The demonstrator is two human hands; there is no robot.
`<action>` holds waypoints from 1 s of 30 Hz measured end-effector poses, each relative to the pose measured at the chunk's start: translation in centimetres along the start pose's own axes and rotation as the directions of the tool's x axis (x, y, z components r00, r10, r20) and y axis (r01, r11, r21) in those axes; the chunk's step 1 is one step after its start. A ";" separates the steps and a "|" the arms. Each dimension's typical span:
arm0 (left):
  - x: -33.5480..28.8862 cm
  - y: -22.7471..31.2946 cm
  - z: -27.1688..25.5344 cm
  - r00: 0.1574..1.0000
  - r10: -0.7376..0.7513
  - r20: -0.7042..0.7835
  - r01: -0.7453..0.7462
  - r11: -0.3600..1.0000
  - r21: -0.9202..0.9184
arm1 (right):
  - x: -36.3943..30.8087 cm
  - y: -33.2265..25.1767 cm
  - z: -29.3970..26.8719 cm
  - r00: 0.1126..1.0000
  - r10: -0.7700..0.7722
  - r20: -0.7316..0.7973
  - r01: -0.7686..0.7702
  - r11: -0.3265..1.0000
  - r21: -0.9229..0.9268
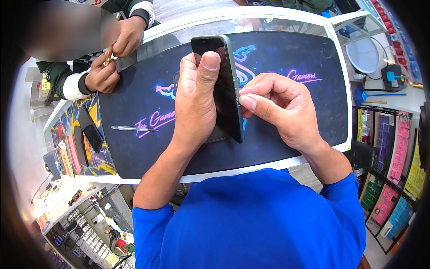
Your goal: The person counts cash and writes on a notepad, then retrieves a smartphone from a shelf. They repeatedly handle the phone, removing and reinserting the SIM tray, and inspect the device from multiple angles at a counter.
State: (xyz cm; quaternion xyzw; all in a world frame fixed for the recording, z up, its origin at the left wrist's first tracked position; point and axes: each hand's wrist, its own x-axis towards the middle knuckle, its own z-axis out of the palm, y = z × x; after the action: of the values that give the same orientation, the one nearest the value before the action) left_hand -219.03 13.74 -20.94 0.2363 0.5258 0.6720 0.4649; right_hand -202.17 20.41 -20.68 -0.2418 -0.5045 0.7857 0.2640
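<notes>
A black smartphone (229, 96) stands on its side edge, tilted, above the dark desk mat, its dark screen turned toward the left. My left hand (195, 101) is wrapped round it from the left, thumb lying over the screen side near the top. On the other side my right hand (282, 105) is closed in a pinch, thumb and forefinger touching the phone's long edge about midway down. Whatever those fingertips hold, if anything, is too small to make out. Beneath the phone a dark flat object (217, 135) shows partly, mostly hidden by my left hand.
A pen (134, 128) lies on the desk mat (304, 130) at left. Several phones (92, 136) rest on a colourful mat beside it. Across the table's far left, another person's hands (105, 74) hold a small gold-coloured item. Shelves with coloured packs (396, 154) stand at right.
</notes>
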 end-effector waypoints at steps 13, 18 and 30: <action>0.0 0.1 0.1 0.996 0.033 0.079 -0.038 0.997 0.071 | 0.0 0.2 -0.1 0.998 -0.065 -0.007 0.065 0.996 -0.060; 0.9 -0.2 -0.6 0.996 0.008 0.088 0.004 0.991 -0.132 | 0.7 -0.5 -0.2 0.999 -0.012 -0.051 0.013 1.000 0.020; 1.5 0.7 -2.2 0.921 0.210 0.328 -0.207 0.977 -0.045 | 2.2 0.1 -2.5 0.981 0.094 0.169 -0.162 0.879 0.449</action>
State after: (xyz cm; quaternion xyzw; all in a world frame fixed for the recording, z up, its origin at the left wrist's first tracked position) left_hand -221.79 13.97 -21.32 0.3982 0.4088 0.6709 0.4735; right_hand -202.22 23.46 -21.92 -0.1487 -0.3043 0.9137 0.2245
